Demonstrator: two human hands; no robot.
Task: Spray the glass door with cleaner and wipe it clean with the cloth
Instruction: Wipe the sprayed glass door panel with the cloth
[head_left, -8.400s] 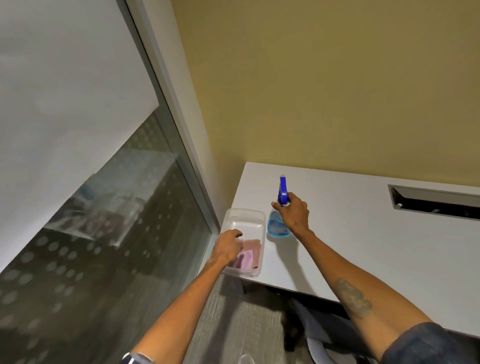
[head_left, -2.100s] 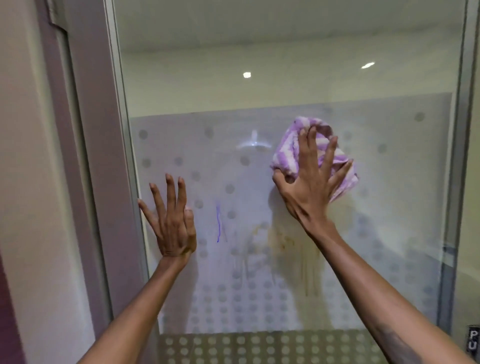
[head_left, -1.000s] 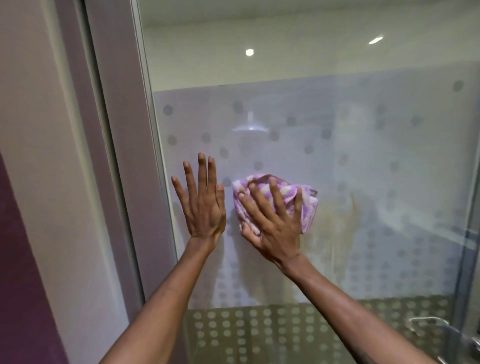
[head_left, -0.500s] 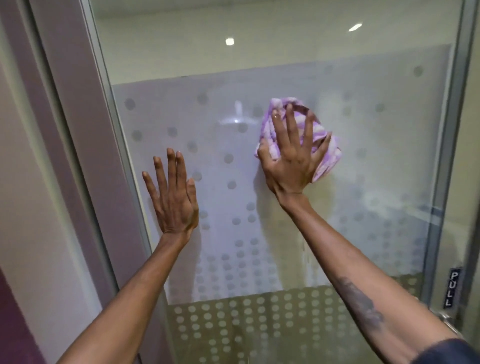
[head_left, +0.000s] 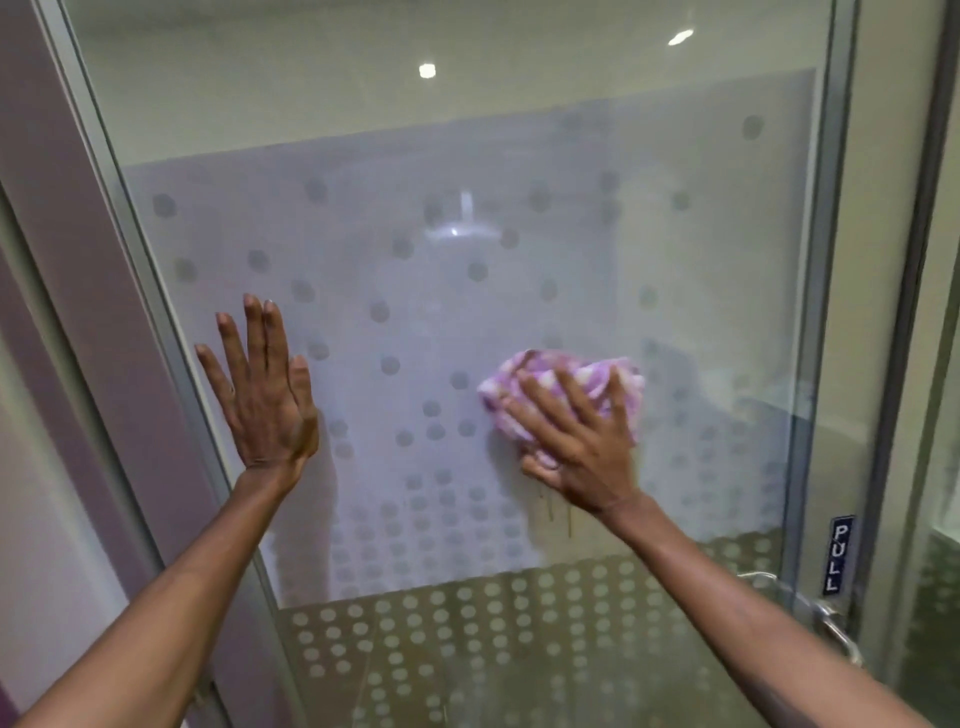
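Observation:
The glass door (head_left: 519, 260) fills the view, frosted in its middle band with a pattern of dots. My right hand (head_left: 576, 441) presses a bunched purple-and-white striped cloth (head_left: 566, 384) flat against the glass right of centre, fingers spread over it. My left hand (head_left: 260, 384) lies flat and open on the glass near the door's left edge, fingers pointing up. A few thin drips run down the glass just below my right hand. The spray bottle is out of view.
A grey metal door frame (head_left: 119, 291) runs along the left, with a wall beyond it. On the right frame sits a blue PULL sign (head_left: 837, 555), with a metal door handle (head_left: 826, 629) just below it.
My right hand has swept the cloth down and to the right across the glass from a higher spot. My left hand stays flat on the glass at the left.

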